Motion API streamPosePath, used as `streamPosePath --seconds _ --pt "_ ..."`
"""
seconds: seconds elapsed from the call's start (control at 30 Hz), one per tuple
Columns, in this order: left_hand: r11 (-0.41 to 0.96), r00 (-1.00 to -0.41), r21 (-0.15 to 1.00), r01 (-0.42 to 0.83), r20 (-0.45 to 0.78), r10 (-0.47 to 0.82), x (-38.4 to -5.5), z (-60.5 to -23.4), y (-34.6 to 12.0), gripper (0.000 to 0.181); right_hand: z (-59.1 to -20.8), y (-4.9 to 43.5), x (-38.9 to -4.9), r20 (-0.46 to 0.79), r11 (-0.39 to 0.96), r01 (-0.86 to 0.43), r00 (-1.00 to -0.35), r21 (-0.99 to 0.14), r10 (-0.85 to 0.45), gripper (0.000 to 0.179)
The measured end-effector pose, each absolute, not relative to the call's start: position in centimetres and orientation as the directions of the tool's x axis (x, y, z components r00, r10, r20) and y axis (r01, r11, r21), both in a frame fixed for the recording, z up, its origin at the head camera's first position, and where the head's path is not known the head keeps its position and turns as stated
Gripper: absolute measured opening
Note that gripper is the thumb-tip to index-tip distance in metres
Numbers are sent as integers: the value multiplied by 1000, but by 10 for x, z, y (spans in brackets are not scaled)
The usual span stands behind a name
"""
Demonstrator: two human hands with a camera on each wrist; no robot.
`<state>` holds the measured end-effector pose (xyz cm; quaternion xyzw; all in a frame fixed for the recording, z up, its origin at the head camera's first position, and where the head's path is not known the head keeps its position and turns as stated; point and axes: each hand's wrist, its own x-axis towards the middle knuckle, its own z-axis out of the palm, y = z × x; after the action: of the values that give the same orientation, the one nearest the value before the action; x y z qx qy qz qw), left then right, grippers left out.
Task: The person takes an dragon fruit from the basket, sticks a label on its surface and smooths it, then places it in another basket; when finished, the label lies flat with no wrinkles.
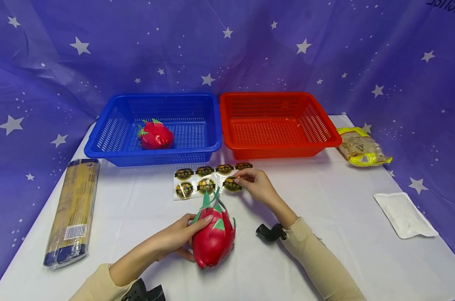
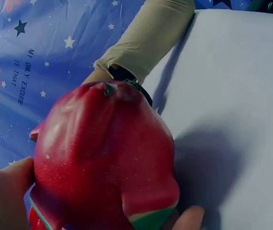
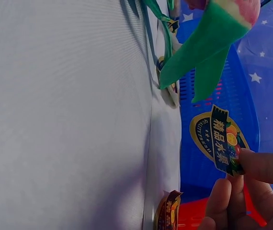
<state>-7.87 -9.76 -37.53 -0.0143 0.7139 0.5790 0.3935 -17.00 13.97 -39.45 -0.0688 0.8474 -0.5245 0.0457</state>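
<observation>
My left hand grips a red dragon fruit with green leaf tips, thumb across its upper side. In the left wrist view the fruit fills the middle, a thumb and a fingertip at its sides. My right hand pinches a round black-and-gold fruit sticker between thumb and finger. The right wrist view shows that sticker lifted off, its printed face toward the camera. Below and behind it lies the sticker sheet, with several like labels in two rows.
A blue basket holds another dragon fruit. Beside it stands a red basket. A long pack of noodles lies at the left; a yellow-edged food bag and a white packet lie at the right.
</observation>
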Motion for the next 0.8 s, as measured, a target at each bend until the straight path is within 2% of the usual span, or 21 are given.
streamPosePath --seconds 0.2,0.53,0.8 --pt "308 -694 824 -476 -567 444 -76 -375 -97 79 -395 140 -170 -5 438 -68 -987 -896 -163 15" --pt "426 -779 799 -424 -562 278 -70 -376 -88 80 -395 140 -170 0 446 -73 -987 -892 -162 15" --pt "393 -789 826 -404 -532 308 -66 -381 -89 78 -396 140 -170 0 453 -72 -988 -889 -158 15"
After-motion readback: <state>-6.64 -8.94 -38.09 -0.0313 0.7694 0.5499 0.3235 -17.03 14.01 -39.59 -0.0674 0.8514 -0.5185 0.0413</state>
